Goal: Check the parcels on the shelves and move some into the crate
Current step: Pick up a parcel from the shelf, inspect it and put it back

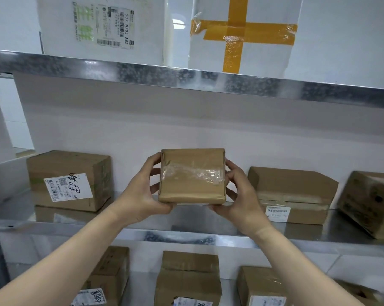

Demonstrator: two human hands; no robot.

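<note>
**A:** What's hidden?
**B:** The back and underside of the brown parcel. The lower boxes are cut off by the frame's bottom edge.
**A:** And the grip?
**B:** The left hand and right hand clasp its sides. The fingers curl round the edges with thumbs underneath, holding it in front of the middle shelf.
**A:** Facing?
**B:** Its broad taped face is toward the camera, and the tape band runs left to right.
**A:** Neighbours?
**B:** A labelled box is on the left and a flat box on the right. Neither touches it.
</note>
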